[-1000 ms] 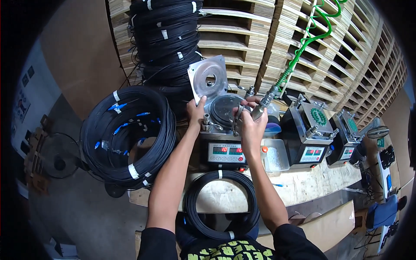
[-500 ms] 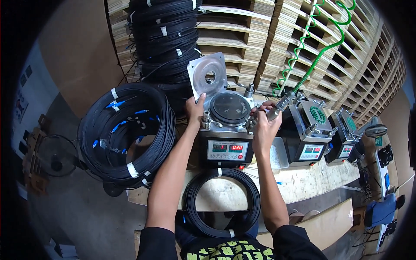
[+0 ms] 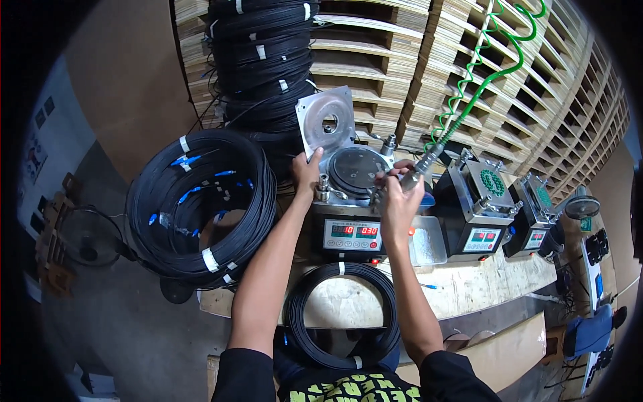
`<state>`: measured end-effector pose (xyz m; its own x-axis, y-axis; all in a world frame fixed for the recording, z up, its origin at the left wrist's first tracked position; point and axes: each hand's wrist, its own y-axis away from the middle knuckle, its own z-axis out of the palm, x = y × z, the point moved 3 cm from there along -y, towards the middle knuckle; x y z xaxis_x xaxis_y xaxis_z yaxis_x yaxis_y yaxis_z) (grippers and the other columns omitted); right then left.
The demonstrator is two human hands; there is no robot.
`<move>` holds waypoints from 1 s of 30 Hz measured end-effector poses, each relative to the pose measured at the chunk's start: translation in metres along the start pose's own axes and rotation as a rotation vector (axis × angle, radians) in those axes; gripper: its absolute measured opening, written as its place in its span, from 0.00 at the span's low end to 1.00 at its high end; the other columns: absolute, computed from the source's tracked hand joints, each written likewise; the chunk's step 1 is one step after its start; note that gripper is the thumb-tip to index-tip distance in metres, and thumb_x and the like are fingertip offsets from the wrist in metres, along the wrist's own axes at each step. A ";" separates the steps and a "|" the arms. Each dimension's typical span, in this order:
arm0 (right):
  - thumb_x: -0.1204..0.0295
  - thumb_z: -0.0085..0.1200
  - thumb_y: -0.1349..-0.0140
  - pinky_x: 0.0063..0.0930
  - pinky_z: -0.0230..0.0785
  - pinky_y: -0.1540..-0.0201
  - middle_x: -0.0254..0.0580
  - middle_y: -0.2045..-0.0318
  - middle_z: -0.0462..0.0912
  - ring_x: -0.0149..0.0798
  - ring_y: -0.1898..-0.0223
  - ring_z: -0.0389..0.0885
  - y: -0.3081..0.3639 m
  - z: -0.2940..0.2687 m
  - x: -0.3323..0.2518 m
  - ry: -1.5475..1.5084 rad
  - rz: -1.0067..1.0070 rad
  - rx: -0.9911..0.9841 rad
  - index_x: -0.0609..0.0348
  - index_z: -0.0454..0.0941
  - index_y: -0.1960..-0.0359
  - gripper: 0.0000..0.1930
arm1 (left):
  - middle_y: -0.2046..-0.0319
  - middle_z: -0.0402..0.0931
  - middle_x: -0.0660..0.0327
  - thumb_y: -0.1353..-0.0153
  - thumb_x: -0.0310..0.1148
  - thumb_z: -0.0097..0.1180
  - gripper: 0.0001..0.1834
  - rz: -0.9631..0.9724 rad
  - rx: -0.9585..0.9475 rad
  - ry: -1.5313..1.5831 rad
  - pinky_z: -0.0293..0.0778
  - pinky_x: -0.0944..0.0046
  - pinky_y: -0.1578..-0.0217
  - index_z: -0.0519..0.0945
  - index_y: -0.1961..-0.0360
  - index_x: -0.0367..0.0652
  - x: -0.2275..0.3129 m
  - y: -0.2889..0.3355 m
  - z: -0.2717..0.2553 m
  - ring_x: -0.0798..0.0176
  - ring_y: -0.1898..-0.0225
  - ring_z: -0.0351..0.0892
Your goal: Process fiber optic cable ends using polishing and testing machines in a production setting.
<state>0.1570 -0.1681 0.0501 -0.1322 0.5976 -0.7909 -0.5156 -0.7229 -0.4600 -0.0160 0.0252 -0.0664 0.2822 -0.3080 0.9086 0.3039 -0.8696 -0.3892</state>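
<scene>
My left hand grips the lower edge of a square metal plate with a round hole, tilted up at the back of a polishing machine. Below the plate, the machine's round dark disc lies uncovered. My right hand is closed around a metal air gun, fed by a green hose, just right of the disc. The gun's nozzle end is hard to make out behind my fingers. Between my forearms, a black cable coil stands at the bench's front edge.
Large black cable coils stand at left, with more stacked behind. To the right are a clear plastic tray and two similar machines on the wooden bench. Wooden pallets rise behind. A person sits far right.
My right hand and the air gun have shifted slightly left and down near the disc. The left hand keeps its hold on the plate. The machine's red display reads differently.
</scene>
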 end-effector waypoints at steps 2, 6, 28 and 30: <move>0.84 0.47 0.37 0.28 0.75 0.60 0.36 0.68 0.71 0.33 0.67 0.81 -0.005 0.014 0.001 -0.010 -0.008 -0.012 0.63 0.68 0.58 0.08 | 0.74 0.84 0.50 0.42 0.48 0.66 0.23 -0.035 -0.038 0.042 0.73 0.55 0.68 0.85 0.66 0.33 0.006 0.005 0.007 0.57 0.72 0.82; 0.84 0.47 0.38 0.27 0.74 0.60 0.37 0.68 0.72 0.33 0.67 0.81 -0.013 0.049 0.002 -0.088 -0.047 -0.039 0.63 0.68 0.59 0.07 | 0.74 0.85 0.56 0.47 0.36 0.70 0.14 -0.004 -0.042 0.072 0.75 0.61 0.69 0.85 0.67 0.34 -0.010 0.001 0.001 0.67 0.74 0.82; 0.82 0.46 0.40 0.23 0.69 0.72 0.33 0.75 0.71 0.27 0.76 0.73 -0.097 0.061 0.021 0.130 -0.175 0.009 0.62 0.69 0.61 0.06 | 0.68 0.83 0.41 0.48 0.39 0.69 0.17 0.010 -0.061 0.093 0.77 0.48 0.63 0.83 0.65 0.34 -0.004 0.011 0.007 0.39 0.63 0.84; 0.82 0.47 0.41 0.23 0.65 0.75 0.32 0.77 0.71 0.26 0.79 0.70 -0.071 0.075 0.002 0.126 -0.067 -0.059 0.63 0.69 0.63 0.05 | 0.68 0.83 0.41 0.48 0.39 0.69 0.18 0.032 -0.047 0.056 0.76 0.48 0.63 0.83 0.66 0.33 -0.005 0.011 0.000 0.38 0.63 0.84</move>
<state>0.1298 -0.0893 0.1117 0.0101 0.5992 -0.8005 -0.4682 -0.7046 -0.5333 -0.0138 0.0168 -0.0752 0.2392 -0.3560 0.9034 0.2520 -0.8758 -0.4118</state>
